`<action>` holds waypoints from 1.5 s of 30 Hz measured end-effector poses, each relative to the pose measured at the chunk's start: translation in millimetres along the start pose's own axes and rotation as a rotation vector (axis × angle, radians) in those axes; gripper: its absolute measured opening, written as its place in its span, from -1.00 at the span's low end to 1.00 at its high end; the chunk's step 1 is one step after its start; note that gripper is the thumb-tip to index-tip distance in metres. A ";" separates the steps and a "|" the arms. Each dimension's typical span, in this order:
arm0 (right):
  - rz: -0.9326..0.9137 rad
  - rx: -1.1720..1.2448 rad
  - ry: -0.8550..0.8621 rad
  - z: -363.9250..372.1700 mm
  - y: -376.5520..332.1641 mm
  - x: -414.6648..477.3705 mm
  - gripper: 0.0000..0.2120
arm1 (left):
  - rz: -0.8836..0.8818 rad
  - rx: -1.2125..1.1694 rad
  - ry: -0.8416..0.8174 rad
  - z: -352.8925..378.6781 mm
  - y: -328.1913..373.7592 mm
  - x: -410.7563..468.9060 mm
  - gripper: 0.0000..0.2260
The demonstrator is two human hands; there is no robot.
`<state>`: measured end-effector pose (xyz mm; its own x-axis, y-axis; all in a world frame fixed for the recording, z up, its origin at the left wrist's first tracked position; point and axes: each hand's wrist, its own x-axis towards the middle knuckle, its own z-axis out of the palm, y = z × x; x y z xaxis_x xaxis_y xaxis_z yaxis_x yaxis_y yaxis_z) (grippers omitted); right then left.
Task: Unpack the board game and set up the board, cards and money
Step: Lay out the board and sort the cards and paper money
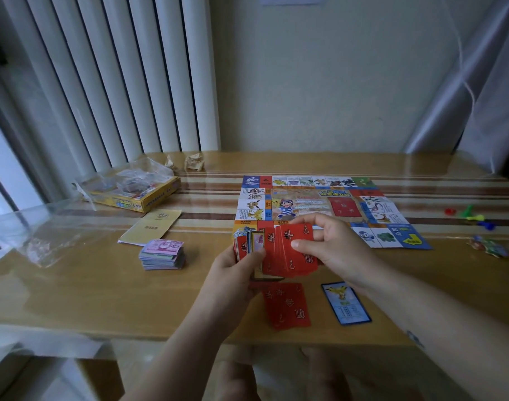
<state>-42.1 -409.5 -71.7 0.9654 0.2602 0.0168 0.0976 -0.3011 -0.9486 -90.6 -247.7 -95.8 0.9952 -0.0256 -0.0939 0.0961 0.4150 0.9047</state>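
Cards: deck (249,246) held above the table (102,299), between its near edge and the board's near side; red backs fanned out to the right, a few picture faces showing at the left.
Left hand (241,264): grip clamped round the deck's left end, thumb across the top.
Right hand (334,247): grip pinched on the fanned red cards, thumb on the uppermost back.
Sorted cards: red card (286,306) face down by the near edge; blue card (345,303) face up just to its right, the two apart.
Board (319,206): unfolded flat, right of the table's centre, reaching toward the far edge.
Money (162,254): one stack left of the hands, with a booklet (150,227) beyond it.
Pawns (473,218): loose near the right edge, well apart from the hands.
Risk, spill: the fan is wide and held only at its ends; a slackened pinch would likely drop cards onto the two sorted ones and mix them.
Risk, edge: both sorted cards lie close to the near edge on a glossy top; a dragging forearm could push them off.
Risk, sorting: picture faces sit among the red backs, so several cards drawn off together could land one on the wrong card.
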 end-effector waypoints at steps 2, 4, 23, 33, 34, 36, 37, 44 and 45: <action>0.002 0.006 0.003 0.8 1.2 -0.1 -0.75 | 0.008 -0.017 0.006 -1.4 1.4 -1.3 -0.89; 0.005 0.009 0.005 3.1 3.0 -0.4 -0.76 | -0.001 -0.054 0.033 -3.8 3.4 -2.1 -0.90; 0.019 0.054 -0.040 17.1 2.7 -9.9 -0.76 | -0.014 0.040 0.098 -10.9 -7.1 0.4 -0.82; 0.067 0.137 -0.055 13.5 8.1 2.3 -0.87 | -0.050 -0.152 0.070 0.5 0.2 -2.3 -0.85; 0.080 0.166 -0.051 12.0 9.0 4.2 -0.87 | -0.051 -0.164 0.075 0.1 0.9 -3.0 -0.86; 0.110 0.231 -0.033 8.2 10.2 7.5 -0.86 | -0.039 -0.193 0.116 -4.3 2.4 -2.7 -0.86; 0.120 0.248 -0.022 5.7 10.4 8.5 -0.85 | -0.027 -0.224 0.153 -8.3 4.1 -1.5 -0.87; 0.142 -0.006 -0.192 10.0 9.0 -4.7 -0.75 | 0.042 -0.279 0.242 -26.5 15.5 7.0 -0.91; 0.120 -0.093 -0.222 15.4 8.6 -7.6 -0.74 | 0.039 -0.273 0.239 -26.4 14.7 7.8 -0.90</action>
<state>-52.3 -399.9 -84.9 0.8958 0.4092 -0.1735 0.0172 -0.4220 -0.9064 -81.9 -217.8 -94.2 0.9631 0.1952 -0.1854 0.0182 0.6397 0.7684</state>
